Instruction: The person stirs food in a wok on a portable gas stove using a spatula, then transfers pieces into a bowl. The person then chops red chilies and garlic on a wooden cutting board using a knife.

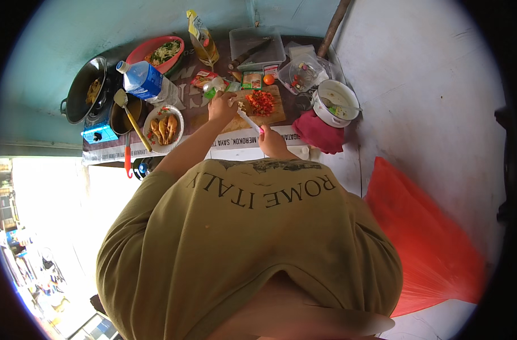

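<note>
My right hand (273,143) grips the pink handle of a small knife (251,121), its pale blade pointing up and left over a wooden cutting board (279,104). Chopped red pieces (260,103), probably chilli, lie heaped on the board. A smaller pile of pale chopped bits (241,106), perhaps garlic, sits by the blade's tip. At the board's left side is my left hand (222,108), fingers bent, close to a small clear plastic bag (215,86) with whitish contents. What the left fingertips touch is too small to make out.
Left stand a plate of browned chicken pieces (165,128), a water bottle (146,80), a wok (82,95) and a pan with a spatula (133,121). Behind are an oil pouch (204,42) and a knife across a plastic container (258,46). An enamel pot (333,108) stands right.
</note>
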`<state>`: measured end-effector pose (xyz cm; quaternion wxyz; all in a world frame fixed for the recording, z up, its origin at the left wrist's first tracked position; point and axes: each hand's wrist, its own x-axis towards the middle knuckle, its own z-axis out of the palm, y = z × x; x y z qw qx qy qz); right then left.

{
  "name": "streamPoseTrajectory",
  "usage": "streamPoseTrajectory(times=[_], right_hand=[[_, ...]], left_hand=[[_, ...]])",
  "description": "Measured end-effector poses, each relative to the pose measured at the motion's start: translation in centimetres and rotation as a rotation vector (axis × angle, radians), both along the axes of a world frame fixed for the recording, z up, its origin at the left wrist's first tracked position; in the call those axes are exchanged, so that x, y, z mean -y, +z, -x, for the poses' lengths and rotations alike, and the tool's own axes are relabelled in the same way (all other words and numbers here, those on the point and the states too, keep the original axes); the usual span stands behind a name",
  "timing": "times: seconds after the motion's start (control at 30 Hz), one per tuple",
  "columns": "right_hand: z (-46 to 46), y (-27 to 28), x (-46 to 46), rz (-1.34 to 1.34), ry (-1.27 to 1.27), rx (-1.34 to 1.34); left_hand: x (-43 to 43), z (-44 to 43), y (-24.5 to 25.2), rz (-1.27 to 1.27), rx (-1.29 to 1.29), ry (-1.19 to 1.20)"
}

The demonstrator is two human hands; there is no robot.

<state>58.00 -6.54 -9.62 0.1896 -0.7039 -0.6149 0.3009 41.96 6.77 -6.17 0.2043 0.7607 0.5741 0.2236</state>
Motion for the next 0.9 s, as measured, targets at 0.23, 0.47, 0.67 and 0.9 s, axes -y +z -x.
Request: streamPoseTrajectory(times=[0.23, 0.47, 0.67, 0.9], right_hand=[[1.2, 0.7, 0.1, 0.035, 0.074, -0.039], [-1.5, 1.4, 1.6, 0.058, -0.105, -0.19], [-3.5, 1.5, 3.7, -0.002, -0.17, -0.35], [-5.3, 2.3, 5.7, 0.126, -0.193, -0.42]], left_hand=[[-1.0, -1.0, 0.7, 0.12, 0.116, -0.065], [-4.2, -6.9, 1.0, -0.001, 0.286, -0.321], [-7.7, -17.4, 1.8, -0.085, 0.021, -0.477], [-10.9, -25.9, -0.5, -0.145, -0.542, -0.655]])
